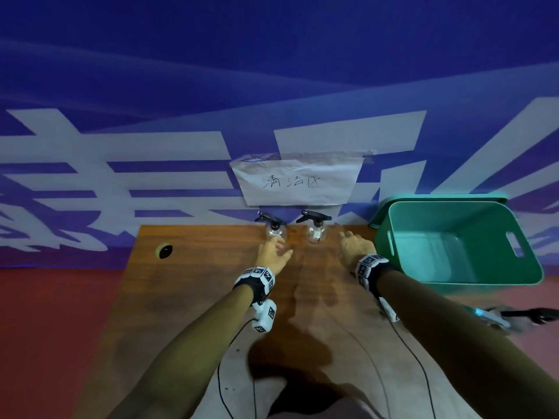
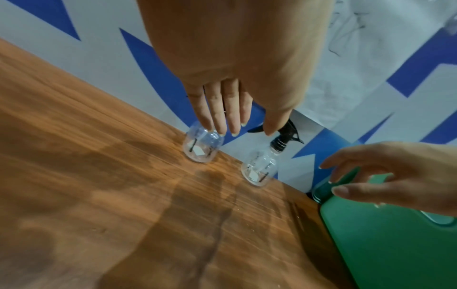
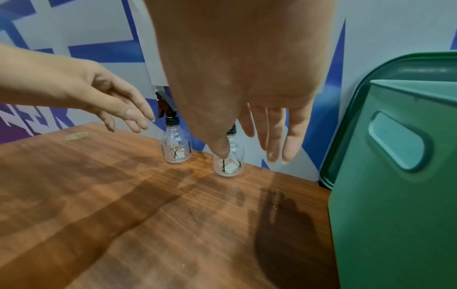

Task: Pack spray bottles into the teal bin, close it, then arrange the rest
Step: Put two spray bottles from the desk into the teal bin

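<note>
Left hand [image 1: 273, 252] and right hand [image 1: 354, 246], fingers spread and empty, are reaching for two upright spray bottles [image 1: 274, 226], beside the open teal bin [image 1: 453, 279].

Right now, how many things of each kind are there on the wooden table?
Clear spray bottles with black trigger heads: 2, the left one and the right one.
Teal bins: 1, open and empty.
Total: 3.
</note>
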`<state>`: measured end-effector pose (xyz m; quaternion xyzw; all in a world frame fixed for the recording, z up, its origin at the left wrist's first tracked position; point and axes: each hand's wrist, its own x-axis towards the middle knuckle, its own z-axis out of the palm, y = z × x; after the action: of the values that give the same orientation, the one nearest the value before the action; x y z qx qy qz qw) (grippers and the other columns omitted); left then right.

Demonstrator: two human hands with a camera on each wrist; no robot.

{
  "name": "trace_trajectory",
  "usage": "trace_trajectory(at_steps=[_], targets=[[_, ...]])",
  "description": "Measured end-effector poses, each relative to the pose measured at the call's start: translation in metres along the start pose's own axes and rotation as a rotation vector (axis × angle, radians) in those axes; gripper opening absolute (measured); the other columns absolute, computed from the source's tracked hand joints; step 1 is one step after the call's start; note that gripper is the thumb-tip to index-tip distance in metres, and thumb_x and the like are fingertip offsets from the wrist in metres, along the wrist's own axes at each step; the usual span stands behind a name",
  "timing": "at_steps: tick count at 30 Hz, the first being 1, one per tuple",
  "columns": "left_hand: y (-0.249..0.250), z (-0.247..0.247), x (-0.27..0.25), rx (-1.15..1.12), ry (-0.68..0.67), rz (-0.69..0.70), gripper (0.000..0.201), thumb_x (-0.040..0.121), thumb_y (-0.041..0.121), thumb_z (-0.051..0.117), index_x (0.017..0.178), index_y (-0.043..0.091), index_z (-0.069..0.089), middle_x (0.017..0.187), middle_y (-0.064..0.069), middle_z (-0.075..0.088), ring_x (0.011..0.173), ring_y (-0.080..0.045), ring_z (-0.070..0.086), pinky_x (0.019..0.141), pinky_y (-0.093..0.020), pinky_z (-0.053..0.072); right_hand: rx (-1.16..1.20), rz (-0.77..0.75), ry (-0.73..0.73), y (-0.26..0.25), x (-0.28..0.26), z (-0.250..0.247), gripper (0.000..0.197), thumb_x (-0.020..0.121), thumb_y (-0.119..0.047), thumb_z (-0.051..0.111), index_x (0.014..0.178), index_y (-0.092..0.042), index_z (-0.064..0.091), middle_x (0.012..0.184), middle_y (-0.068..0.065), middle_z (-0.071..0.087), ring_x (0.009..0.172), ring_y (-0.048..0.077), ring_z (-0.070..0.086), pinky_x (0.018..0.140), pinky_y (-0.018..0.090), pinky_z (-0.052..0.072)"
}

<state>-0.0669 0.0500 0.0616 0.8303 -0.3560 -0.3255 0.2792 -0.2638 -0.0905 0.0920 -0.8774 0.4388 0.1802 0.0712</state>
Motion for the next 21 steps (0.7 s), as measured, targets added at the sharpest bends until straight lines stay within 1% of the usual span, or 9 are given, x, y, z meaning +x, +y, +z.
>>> trace_trajectory(at_steps=[4, 8, 11, 12, 14, 15, 17, 18, 21], targets=[[0.018, 0.017, 0.004, 0.044, -0.092, -0.001, 0.037, 0.087, 0.033, 0.075, 0.119, 0.021, 0.059, 0.111, 0.005, 0.062, 0.113, -0.017, 0.057, 0.102, -0.039, 0.05, 0.02, 0.015, 0.038, 0.004, 0.005, 0.009, 0.056, 0.097, -0.03, 0.053, 0.147, -0.014, 0.034, 0.135, 0.006, 0.051, 0.12, 0.027, 0.054, 0.091, 0.04, 0.05], [0.039, 0.032, 0.016, 0.046, -0.157, -0.042, 0.057, 0.087, 0.03, 0.076, 0.137, 0.015, 0.053, 0.129, -0.002, 0.061, 0.123, -0.021, 0.057, 0.107, -0.041, 0.048, 0.109, -0.014, 0.071, 0.007, 0.017, 0.002, 0.071, 0.092, -0.024, 0.059, 0.153, -0.016, 0.024, 0.146, 0.007, 0.043, 0.127, 0.029, 0.049, 0.097, 0.043, 0.049], [0.051, 0.041, 0.028, 0.09, -0.174, -0.064, 0.067, 0.086, 0.03, 0.078, 0.144, 0.014, 0.049, 0.141, -0.007, 0.056, 0.13, -0.024, 0.053, 0.11, -0.039, 0.045, 0.138, -0.023, 0.078, 0.009, 0.029, -0.002, 0.07, 0.091, -0.025, 0.061, 0.151, -0.018, 0.025, 0.143, 0.008, 0.046, 0.127, 0.03, 0.049, 0.098, 0.044, 0.049], [0.055, 0.044, 0.033, 0.09, -0.171, -0.069, 0.067, 0.085, 0.028, 0.079, 0.143, 0.014, 0.049, 0.142, -0.006, 0.056, 0.13, -0.023, 0.054, 0.11, -0.034, 0.044, 0.147, -0.018, 0.077, 0.009, 0.033, -0.003, 0.067, 0.091, -0.023, 0.06, 0.149, -0.018, 0.027, 0.14, 0.009, 0.048, 0.126, 0.031, 0.05, 0.098, 0.045, 0.049], [0.061, 0.049, 0.041, 0.079, -0.173, -0.086, 0.063, 0.084, 0.023, 0.08, 0.14, 0.013, 0.053, 0.135, -0.001, 0.058, 0.124, -0.018, 0.055, 0.103, -0.024, 0.041, 0.185, -0.015, 0.068, 0.008, 0.043, -0.004, 0.063, 0.091, -0.021, 0.058, 0.147, -0.019, 0.03, 0.138, 0.01, 0.049, 0.125, 0.031, 0.051, 0.097, 0.045, 0.05], [0.061, 0.054, 0.047, 0.08, -0.157, -0.092, 0.063, 0.082, 0.025, 0.081, 0.137, 0.015, 0.053, 0.133, 0.004, 0.057, 0.122, -0.017, 0.056, 0.104, -0.025, 0.041, 0.214, -0.02, 0.068, 0.006, 0.048, -0.005, 0.063, 0.091, -0.021, 0.059, 0.147, -0.019, 0.031, 0.138, 0.01, 0.049, 0.125, 0.031, 0.051, 0.098, 0.046, 0.049], [0.061, 0.062, 0.058, 0.099, -0.137, -0.116, 0.071, 0.077, 0.03, 0.083, 0.139, 0.015, 0.052, 0.137, -0.004, 0.06, 0.125, -0.023, 0.057, 0.107, -0.035, 0.046, 0.266, -0.049, 0.091, 0.002, 0.058, -0.006, 0.063, 0.09, -0.023, 0.063, 0.146, -0.019, 0.033, 0.137, 0.009, 0.05, 0.124, 0.03, 0.052, 0.098, 0.045, 0.049], [0.061, 0.066, 0.062, 0.105, -0.126, -0.122, 0.069, 0.077, 0.028, 0.082, 0.138, 0.014, 0.052, 0.135, -0.007, 0.061, 0.125, -0.026, 0.058, 0.106, -0.037, 0.047, 0.281, -0.077, 0.12, -0.001, 0.062, -0.007, 0.063, 0.089, -0.026, 0.064, 0.145, -0.019, 0.035, 0.136, 0.007, 0.051, 0.123, 0.029, 0.052, 0.098, 0.044, 0.049], [0.065, 0.073, 0.07, 0.088, -0.099, -0.113, 0.046, 0.084, 0.015, 0.075, 0.126, 0.007, 0.057, 0.12, -0.011, 0.068, 0.112, -0.03, 0.064, 0.088, -0.028, 0.047, 0.298, -0.158, 0.225, -0.008, 0.07, -0.006, 0.054, 0.089, -0.034, 0.063, 0.138, -0.021, 0.043, 0.13, 0.004, 0.056, 0.12, 0.026, 0.053, 0.098, 0.041, 0.047]])
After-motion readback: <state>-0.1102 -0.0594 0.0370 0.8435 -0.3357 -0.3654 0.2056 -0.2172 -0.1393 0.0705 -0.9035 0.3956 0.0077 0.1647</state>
